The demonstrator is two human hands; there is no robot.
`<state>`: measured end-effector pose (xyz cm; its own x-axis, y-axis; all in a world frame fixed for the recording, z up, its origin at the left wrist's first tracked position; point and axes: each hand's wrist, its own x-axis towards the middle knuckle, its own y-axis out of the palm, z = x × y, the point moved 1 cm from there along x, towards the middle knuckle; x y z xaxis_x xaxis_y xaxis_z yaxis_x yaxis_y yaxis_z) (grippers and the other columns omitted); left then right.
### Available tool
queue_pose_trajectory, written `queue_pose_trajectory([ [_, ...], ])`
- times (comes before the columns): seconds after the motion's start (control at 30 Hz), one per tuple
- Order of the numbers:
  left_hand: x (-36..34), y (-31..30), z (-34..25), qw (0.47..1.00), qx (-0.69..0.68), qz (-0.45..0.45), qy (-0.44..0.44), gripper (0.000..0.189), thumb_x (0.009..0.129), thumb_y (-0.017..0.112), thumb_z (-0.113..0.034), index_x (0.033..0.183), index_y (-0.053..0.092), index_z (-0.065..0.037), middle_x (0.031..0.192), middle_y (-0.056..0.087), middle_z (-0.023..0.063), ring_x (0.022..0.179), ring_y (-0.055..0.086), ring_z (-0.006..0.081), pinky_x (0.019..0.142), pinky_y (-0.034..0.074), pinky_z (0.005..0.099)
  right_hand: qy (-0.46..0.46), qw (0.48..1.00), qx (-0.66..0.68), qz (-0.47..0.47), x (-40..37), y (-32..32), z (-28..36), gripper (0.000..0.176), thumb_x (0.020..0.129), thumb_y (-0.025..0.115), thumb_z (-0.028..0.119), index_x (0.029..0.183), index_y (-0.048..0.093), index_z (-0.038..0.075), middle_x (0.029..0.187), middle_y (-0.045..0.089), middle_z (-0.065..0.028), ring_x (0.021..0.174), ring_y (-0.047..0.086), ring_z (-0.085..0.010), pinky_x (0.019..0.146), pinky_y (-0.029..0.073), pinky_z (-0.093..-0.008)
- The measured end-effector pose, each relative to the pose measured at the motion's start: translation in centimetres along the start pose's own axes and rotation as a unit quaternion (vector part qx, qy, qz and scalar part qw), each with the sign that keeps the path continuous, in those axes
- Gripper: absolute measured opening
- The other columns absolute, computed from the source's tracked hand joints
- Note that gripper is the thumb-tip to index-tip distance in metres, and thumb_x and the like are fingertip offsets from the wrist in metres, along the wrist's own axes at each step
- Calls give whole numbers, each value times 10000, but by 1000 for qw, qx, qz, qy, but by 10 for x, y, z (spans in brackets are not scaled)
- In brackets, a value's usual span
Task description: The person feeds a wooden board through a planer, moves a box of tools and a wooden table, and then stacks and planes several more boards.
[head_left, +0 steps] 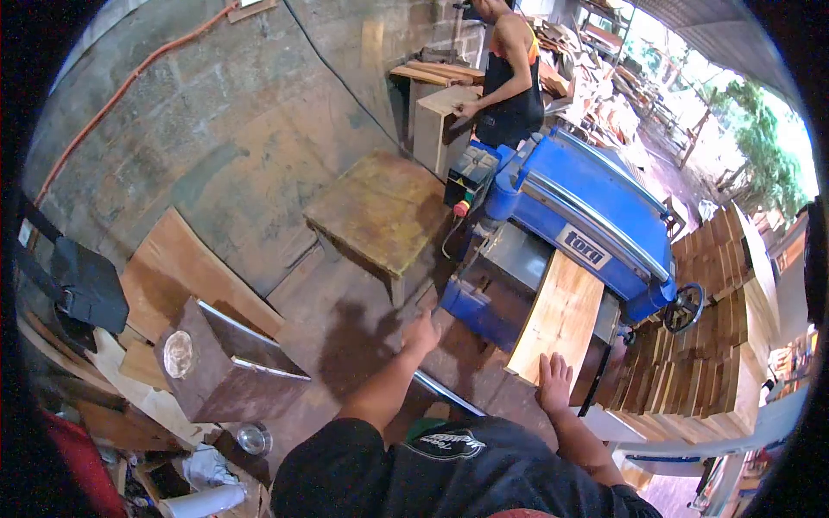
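Observation:
A pale wooden board lies partly inside a blue planer marked "torq", its near end sticking out toward me. My right hand rests on the board's near end with the fingers spread; no grip around it shows. Off to the left of the board, my left hand is in the air near the machine's blue lower side, touching nothing that I can make out. Its fingers are blurred and partly hidden.
Stacked boards stand right of the planer, beside its handwheel. A worn wooden table is at the left. Behind the planer, another person touches a wooden piece. A dark angled block stands lower left.

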<state>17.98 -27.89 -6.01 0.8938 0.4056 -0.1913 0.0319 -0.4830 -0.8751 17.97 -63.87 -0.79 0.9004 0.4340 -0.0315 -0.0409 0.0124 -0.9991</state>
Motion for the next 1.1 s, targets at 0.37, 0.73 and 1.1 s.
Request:
queue_pose_trajectory([
  [0.37, 0, -12, -6, 997, -26, 64, -31, 600, 834, 569, -320, 1341, 359, -78, 1094, 601, 218, 956, 606, 380, 811, 479, 487, -11, 999, -26, -29, 1, 9, -3, 753, 694, 587, 23, 1384, 294, 100, 1378, 328, -241, 1299, 297, -399, 1047, 224, -575],
  [0.73, 6, 6, 0, 999, -37, 0, -28, 524, 802, 585, -355, 1223, 487, -59, 1021, 632, 204, 947, 604, 387, 830, 472, 482, 2, 1000, -8, -17, -1, 1, 1, 659, 777, 521, 14, 1389, 298, 115, 1390, 324, -229, 1312, 293, -375, 1039, 221, -594],
  [1.1, 11, 9, 4, 998, -29, 45, -23, 540, 826, 567, -367, 1272, 457, -85, 1139, 596, 198, 1022, 589, 367, 876, 459, 470, 13, 1000, 13, 1, 0, -3, 4, 684, 756, 530, 6, 1386, 291, 123, 1402, 303, -221, 1326, 271, -380, 1052, 208, -588],
])
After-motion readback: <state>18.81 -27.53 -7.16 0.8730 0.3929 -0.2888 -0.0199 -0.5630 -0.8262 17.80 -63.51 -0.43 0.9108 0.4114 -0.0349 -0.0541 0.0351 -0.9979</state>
